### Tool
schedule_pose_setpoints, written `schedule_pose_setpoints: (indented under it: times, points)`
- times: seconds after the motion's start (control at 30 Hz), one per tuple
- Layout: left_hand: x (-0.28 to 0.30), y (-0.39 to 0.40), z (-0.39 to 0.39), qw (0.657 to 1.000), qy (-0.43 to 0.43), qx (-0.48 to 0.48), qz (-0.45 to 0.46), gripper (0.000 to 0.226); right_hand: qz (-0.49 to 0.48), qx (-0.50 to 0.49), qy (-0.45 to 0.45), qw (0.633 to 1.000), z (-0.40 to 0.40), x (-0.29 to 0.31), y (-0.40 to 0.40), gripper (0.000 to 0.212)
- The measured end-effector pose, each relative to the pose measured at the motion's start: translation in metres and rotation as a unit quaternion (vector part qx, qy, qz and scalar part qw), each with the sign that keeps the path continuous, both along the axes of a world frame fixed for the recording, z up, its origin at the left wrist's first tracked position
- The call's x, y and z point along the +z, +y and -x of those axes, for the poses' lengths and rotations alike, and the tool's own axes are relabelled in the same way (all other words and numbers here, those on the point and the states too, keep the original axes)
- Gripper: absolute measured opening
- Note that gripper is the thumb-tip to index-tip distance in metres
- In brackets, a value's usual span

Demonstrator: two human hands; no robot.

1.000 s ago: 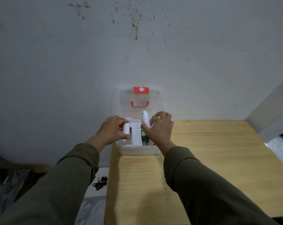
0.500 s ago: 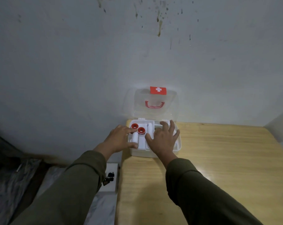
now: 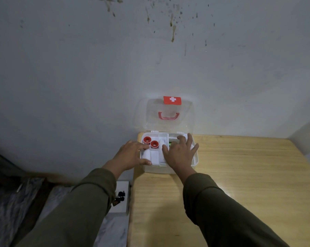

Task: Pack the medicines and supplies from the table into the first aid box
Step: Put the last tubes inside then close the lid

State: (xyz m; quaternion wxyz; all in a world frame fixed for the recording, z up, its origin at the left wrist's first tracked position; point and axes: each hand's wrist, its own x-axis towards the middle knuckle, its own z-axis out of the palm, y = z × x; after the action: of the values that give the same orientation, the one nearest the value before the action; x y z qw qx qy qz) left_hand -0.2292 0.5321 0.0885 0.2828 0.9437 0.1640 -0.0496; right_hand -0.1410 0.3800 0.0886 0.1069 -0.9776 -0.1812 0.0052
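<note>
First aid box (image 3: 168, 169) sitting at far left corner of table (image 3: 239, 175), against wall, clear lid (image 3: 170, 114) standing open. Packing looking near done: table showing nothing loose.

Right hand (image 3: 181, 154) lying flat over box contents, fingers spread, gripping nothing. Left hand (image 3: 131, 154) resting at box's left edge, fingers extended, thumb on front rim.

Inside: two red-cored tape rolls (image 3: 150, 142), white cylindrical bandage rolls (image 3: 154, 155), green item mostly hiding.

Likely next: lifting hands, closing lid.

Box translucent plastic; table pale wood.

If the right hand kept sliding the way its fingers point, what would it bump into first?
Probably the box's back edge, then the open lid standing behind it. The right hand lies flat over the box; depth is hard to judge.
</note>
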Motion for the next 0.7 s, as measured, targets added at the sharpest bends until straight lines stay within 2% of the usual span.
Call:
schedule_pose_setpoints:
  times: [0.13,0.27,0.43,0.5,0.7]
  points:
    - [0.003,0.001,-0.003,0.999,-0.026,0.012,-0.019,0.069,-0.036,-0.002,-0.026,0.999,-0.009,0.010,-0.005,0.044]
    - [0.021,0.006,-0.016,0.991,-0.117,0.026,-0.059,0.063,-0.086,0.010,-0.073,0.994,-0.027,0.028,-0.003,0.033]
    - [0.055,0.023,-0.058,0.965,-0.225,0.062,-0.121,0.081,-0.133,0.078,-0.163,0.974,-0.055,0.059,0.002,0.039]
    - [0.069,0.028,-0.075,0.965,-0.225,0.057,-0.125,0.088,-0.142,0.106,-0.158,0.971,-0.064,0.070,0.005,0.046]
    - [0.086,0.024,-0.108,0.982,-0.151,0.009,-0.116,0.095,-0.171,0.165,-0.062,0.969,-0.079,0.085,0.013,0.060]
